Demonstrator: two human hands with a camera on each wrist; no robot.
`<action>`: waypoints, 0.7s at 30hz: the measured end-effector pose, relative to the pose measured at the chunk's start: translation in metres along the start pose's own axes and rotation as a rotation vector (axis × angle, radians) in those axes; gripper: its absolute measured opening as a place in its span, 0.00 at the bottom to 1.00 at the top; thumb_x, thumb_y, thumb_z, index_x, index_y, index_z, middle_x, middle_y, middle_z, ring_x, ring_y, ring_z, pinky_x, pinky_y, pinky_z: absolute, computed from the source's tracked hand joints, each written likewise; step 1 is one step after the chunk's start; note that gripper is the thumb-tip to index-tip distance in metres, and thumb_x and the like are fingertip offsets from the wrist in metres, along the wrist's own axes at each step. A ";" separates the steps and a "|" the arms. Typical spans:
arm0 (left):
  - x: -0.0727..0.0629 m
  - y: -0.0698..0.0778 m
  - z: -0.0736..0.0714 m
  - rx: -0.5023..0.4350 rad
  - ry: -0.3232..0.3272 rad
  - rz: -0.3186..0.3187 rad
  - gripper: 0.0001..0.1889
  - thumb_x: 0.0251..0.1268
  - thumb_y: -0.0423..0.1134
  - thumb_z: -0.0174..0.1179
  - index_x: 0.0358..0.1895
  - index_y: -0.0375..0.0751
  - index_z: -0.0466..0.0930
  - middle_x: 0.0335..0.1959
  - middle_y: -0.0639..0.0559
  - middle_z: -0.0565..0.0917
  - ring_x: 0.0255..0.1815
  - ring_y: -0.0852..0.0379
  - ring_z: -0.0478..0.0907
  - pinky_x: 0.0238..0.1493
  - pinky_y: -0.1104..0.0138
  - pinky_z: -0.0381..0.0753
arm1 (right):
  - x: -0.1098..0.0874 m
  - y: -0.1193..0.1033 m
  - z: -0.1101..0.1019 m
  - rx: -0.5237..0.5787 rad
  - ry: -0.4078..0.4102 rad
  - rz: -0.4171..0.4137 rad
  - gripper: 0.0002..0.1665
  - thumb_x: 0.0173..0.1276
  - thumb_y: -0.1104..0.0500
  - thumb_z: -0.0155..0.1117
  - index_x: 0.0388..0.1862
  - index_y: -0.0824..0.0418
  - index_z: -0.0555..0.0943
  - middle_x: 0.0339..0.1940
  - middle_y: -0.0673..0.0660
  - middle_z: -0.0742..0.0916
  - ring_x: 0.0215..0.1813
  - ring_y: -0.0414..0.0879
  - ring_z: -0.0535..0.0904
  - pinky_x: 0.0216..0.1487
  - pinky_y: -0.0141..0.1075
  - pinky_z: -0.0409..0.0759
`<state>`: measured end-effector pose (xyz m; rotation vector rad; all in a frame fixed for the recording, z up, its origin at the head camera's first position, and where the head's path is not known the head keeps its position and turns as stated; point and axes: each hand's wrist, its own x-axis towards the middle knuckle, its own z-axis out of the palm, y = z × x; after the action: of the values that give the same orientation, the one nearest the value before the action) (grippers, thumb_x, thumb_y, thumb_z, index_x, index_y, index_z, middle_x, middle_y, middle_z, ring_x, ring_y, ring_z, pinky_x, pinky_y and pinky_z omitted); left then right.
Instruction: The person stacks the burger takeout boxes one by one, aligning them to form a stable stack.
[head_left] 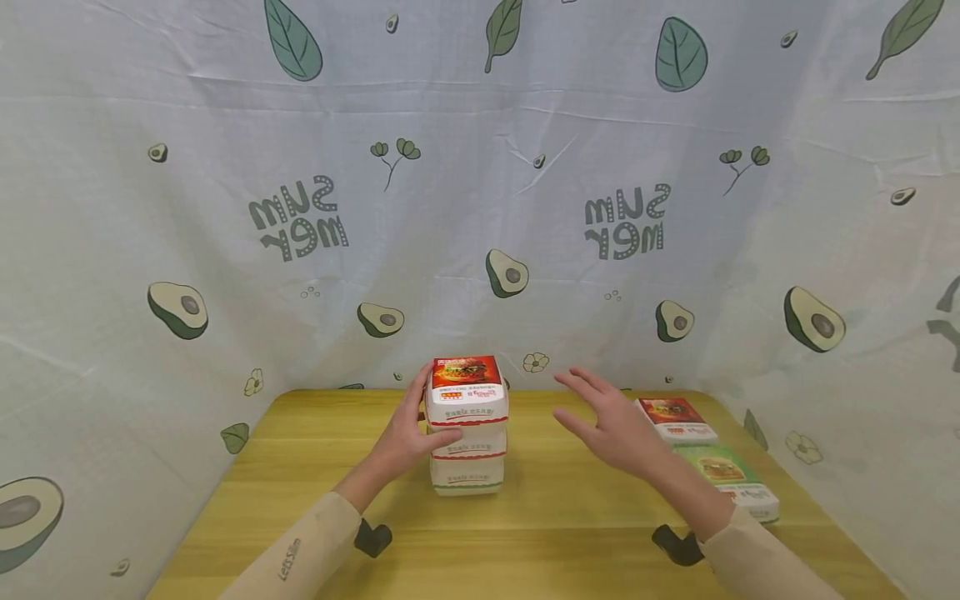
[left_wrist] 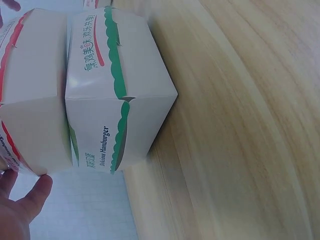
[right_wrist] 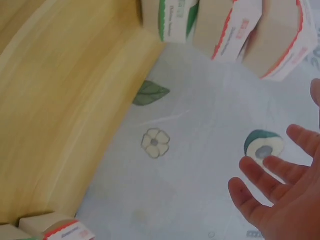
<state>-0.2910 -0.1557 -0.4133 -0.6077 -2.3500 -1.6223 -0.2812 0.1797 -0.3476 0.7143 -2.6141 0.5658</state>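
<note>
Three paper hamburger boxes stand stacked at the table's middle. The top box [head_left: 467, 398] has a red burger-picture lid. Below it is another red-trimmed box [head_left: 472, 443], and a green-trimmed box [head_left: 467, 475] forms the base, its side lettering facing the left wrist view. My left hand [head_left: 408, 433] holds the top box at its left side, thumb across the front near the seam, fingers along the far side. Off to the right of the stack, my right hand [head_left: 611, 421] hovers with fingers spread and nothing in it; the right wrist view shows its fingers [right_wrist: 265, 180] apart from the boxes.
At the table's right side lie a red-lidded box [head_left: 675, 419] and, nearer me, a green-lidded box [head_left: 723, 477], partly behind my right forearm. A printed cloth [head_left: 465, 208] hangs behind the wooden table [head_left: 315, 475] and along its sides. Black wrist mounts [head_left: 372, 537] sit at both cuffs.
</note>
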 end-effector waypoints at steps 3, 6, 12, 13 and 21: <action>0.000 0.000 0.000 0.006 -0.003 0.000 0.56 0.56 0.49 0.75 0.80 0.72 0.41 0.74 0.57 0.63 0.69 0.53 0.67 0.63 0.47 0.73 | -0.007 0.011 -0.003 -0.001 0.002 -0.007 0.33 0.73 0.40 0.61 0.74 0.47 0.71 0.76 0.62 0.71 0.72 0.67 0.69 0.61 0.68 0.71; 0.000 0.002 0.000 0.009 -0.006 0.000 0.56 0.56 0.48 0.75 0.80 0.71 0.42 0.75 0.56 0.63 0.69 0.52 0.67 0.64 0.47 0.72 | -0.014 0.022 -0.006 0.015 -0.009 -0.010 0.33 0.74 0.41 0.61 0.74 0.49 0.71 0.76 0.62 0.70 0.73 0.67 0.67 0.62 0.68 0.70; 0.001 0.002 0.000 0.011 -0.006 -0.002 0.56 0.56 0.47 0.75 0.80 0.70 0.42 0.75 0.55 0.63 0.70 0.51 0.67 0.63 0.48 0.73 | -0.027 0.040 -0.016 0.014 -0.047 0.003 0.35 0.74 0.40 0.61 0.75 0.49 0.70 0.76 0.63 0.70 0.73 0.68 0.66 0.61 0.69 0.70; 0.001 0.002 0.000 0.015 -0.007 -0.002 0.56 0.56 0.47 0.75 0.80 0.70 0.42 0.75 0.56 0.63 0.69 0.52 0.67 0.63 0.49 0.74 | -0.029 0.042 -0.018 0.011 -0.048 0.005 0.35 0.73 0.40 0.61 0.75 0.50 0.70 0.76 0.63 0.70 0.73 0.68 0.67 0.61 0.69 0.70; 0.001 0.002 0.000 0.022 -0.005 -0.010 0.56 0.55 0.50 0.75 0.79 0.74 0.42 0.75 0.57 0.63 0.69 0.53 0.67 0.61 0.51 0.75 | -0.047 0.061 -0.035 0.056 -0.061 0.020 0.36 0.72 0.42 0.64 0.74 0.54 0.71 0.75 0.64 0.71 0.72 0.70 0.65 0.61 0.71 0.66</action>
<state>-0.2908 -0.1552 -0.4112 -0.5970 -2.3747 -1.5986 -0.2684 0.2627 -0.3551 0.7347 -2.6739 0.6349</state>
